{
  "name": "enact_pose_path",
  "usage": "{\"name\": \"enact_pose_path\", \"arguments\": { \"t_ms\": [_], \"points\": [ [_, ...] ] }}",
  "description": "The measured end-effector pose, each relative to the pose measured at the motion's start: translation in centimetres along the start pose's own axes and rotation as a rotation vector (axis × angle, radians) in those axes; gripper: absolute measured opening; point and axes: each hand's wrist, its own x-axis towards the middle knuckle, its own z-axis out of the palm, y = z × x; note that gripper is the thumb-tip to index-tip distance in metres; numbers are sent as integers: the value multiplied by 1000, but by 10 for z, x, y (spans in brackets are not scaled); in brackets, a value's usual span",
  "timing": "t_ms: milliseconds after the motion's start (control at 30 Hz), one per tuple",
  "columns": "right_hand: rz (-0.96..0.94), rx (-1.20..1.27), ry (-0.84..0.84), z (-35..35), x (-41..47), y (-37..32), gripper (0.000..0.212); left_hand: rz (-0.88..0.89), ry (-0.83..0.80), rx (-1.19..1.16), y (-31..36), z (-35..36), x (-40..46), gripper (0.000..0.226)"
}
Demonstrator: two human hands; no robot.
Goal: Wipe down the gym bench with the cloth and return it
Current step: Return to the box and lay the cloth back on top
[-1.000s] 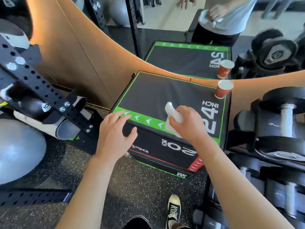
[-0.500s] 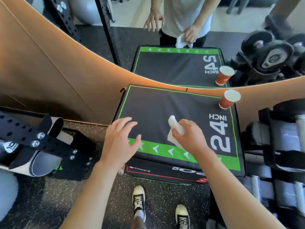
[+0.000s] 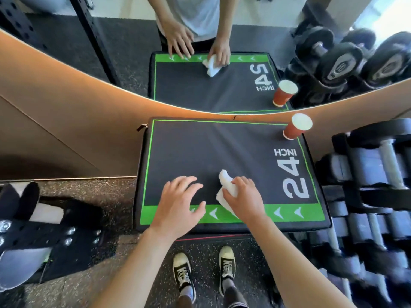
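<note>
A black padded box with green trim and "24 INCH" printed on top (image 3: pixel 200 152) stands before me against a mirror. My right hand (image 3: pixel 244 196) grips a crumpled white cloth (image 3: pixel 225 183) and presses it on the box's near middle. My left hand (image 3: pixel 178 203) rests with fingers spread on the near edge of the top, just left of the cloth.
A red paper cup (image 3: pixel 297 128) stands on the box's far right corner. A rack of dumbbells (image 3: pixel 367 185) fills the right side. Black rack parts and a grey ball (image 3: pixel 29 236) lie at the left. My shoes (image 3: pixel 204 270) stand on the speckled floor. The mirror (image 3: pixel 200 41) repeats the scene.
I have stepped closer, so the view is now straight down on the box. Both hands have moved onto its top, the left settling flat and the cloth now touching the surface.
</note>
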Motion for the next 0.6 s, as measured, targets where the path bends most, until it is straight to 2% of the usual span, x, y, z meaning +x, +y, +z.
{"name": "enact_pose_path", "arguments": {
  "t_ms": [100,200,433,600],
  "points": [
    [-22,7,-35,0,-1,4,37,5,-20,-3,3,10,5,47],
    [-98,51,1,-10,-6,15,40,23,-68,17,7,21,9,47],
    [-136,121,110,-40,-7,54,22,36,-93,78,21,40,16,46],
    [-124,91,-40,-41,4,70,18,15,-111,121,28,53,21,41]
  ]
}}
